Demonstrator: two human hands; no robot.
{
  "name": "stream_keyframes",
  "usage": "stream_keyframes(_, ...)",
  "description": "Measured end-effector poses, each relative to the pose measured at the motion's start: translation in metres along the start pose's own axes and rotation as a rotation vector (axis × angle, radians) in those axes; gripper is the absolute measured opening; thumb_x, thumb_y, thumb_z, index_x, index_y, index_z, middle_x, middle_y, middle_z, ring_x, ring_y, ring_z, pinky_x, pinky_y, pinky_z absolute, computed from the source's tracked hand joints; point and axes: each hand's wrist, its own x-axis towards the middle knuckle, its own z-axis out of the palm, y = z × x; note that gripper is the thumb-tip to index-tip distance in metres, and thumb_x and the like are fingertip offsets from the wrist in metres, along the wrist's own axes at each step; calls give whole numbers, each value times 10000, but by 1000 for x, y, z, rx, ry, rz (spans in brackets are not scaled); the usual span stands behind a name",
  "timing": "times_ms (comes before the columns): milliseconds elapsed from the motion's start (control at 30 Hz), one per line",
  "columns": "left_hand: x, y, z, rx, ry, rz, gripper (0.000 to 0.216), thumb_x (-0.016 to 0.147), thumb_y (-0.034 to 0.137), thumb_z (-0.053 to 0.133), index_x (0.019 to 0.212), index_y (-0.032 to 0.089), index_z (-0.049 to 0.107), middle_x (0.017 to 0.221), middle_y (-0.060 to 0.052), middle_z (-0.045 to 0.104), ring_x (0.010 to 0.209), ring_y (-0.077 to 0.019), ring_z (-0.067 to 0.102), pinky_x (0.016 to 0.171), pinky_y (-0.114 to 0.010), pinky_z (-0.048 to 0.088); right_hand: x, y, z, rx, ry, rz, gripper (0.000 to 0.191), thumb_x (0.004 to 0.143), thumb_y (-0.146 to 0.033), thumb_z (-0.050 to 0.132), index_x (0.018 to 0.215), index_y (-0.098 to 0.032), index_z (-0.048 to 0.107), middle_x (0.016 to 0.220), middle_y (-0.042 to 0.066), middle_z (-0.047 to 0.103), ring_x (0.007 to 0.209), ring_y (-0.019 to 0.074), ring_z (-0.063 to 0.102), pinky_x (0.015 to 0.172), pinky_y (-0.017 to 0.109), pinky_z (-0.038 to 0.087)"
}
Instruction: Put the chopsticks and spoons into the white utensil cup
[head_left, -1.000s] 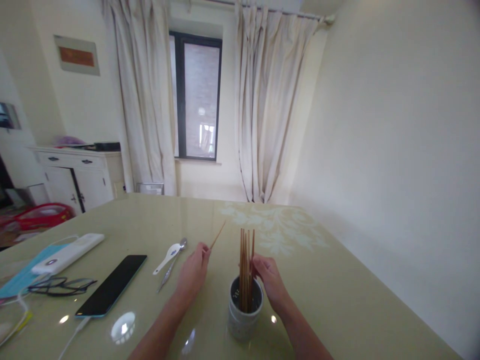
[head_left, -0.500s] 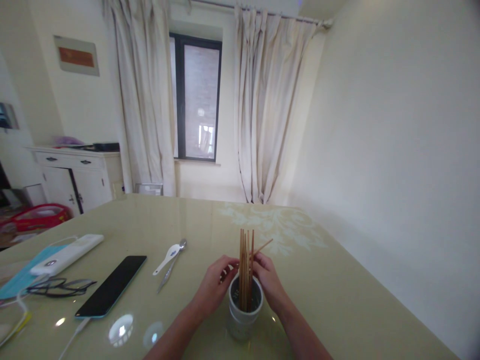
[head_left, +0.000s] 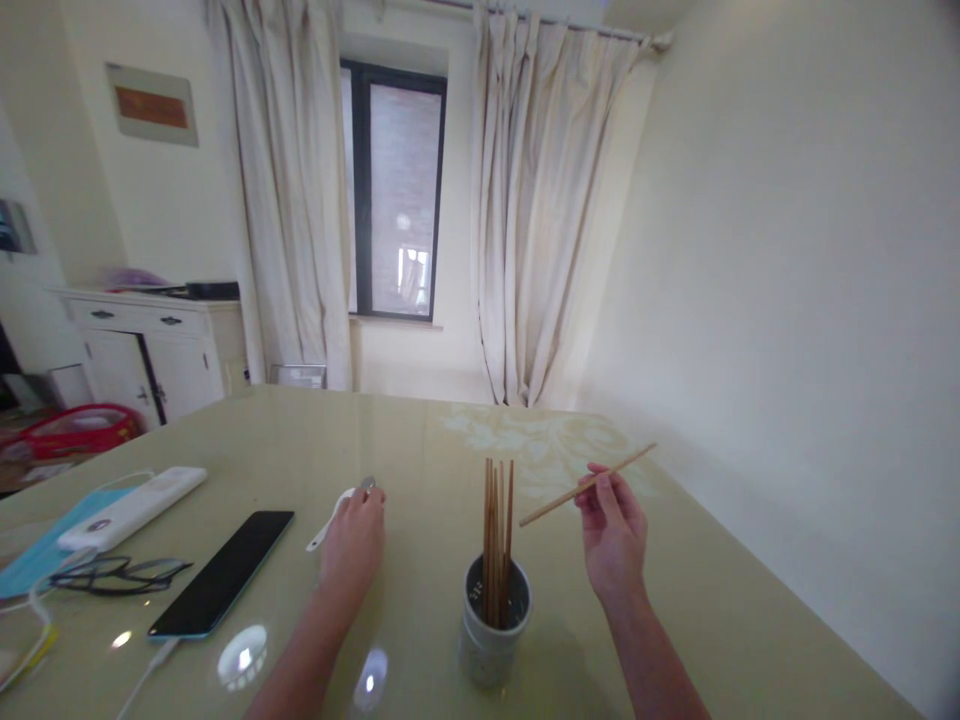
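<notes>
Head view, right fingers (head_left: 592,497) pinch chopstick (head_left: 555,504), left hand (head_left: 352,540) on spoons (head_left: 330,515)

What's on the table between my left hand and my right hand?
In the head view, the cup of upright chopsticks stands between them. Your left hand lies over the spoons; your right hand holds a single chopstick.

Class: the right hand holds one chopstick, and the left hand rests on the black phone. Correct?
Not quite. In the head view the left hand is at the spoons, not the phone; the right hand does hold one chopstick.
</notes>
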Motion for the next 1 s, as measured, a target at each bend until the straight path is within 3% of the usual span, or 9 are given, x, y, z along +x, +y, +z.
stream_keyframes(133,-1,-23,0,187,-26,-91,291,989,72,481,1154,121,716,1088,-197,738,1017,-336,743,837,-387,560,-15,-3,11,-39,-195,80,367,789,-504,920,988,-208,831,710,-2,651,622,136,544,574,262,463)
stream_keyframes(333,-4,-30,9,195,-34,-112,298,1010,76,434,1128,97,707,1034,-222,736,954,-370,759,751,-391,548,-28,8,19,-228,-401,128,392,794,-493,922,1039,-202,826,692,2,665,607,156,567,567,291,482)
stream_keyframes(500,-3,-35,15,206,-7,-102,337,995,38,393,1119,99,700,973,-207,753,917,-333,756,757,-374,544,-31,14,18,-239,-469,159,347,790,-477,929,939,-207,771,702,-12,658,608,149,595,558,269,505)
stream_keyframes(633,-2,-33,15,229,-57,-148,340,1006,32,379,1121,112,689,982,-172,748,939,-287,749,757,-323,512,-32,15,17,-238,-525,166,337,831,-493,896,847,-196,739,681,-16,651,583,133,594,556,254,506)
stream_keyframes(800,-2,-32,16,222,-30,-125,290,988,44,440,1092,136,695,1024,-165,747,972,-282,737,794,-317,505,-32,16,16,-238,-550,186,344,834,-493,897,811,-196,726,678,-18,659,565,121,591,546,239,500)
stream_keyframes(1000,8,-27,17,-144,5,-190,282,947,63,447,1023,147,705,998,-152,756,963,-278,741,874,-360,536,-33,19,17,-243,-585,195,339,844,-489,888,808,-193,727,668,-18,658,560,118,577,537,233,492)
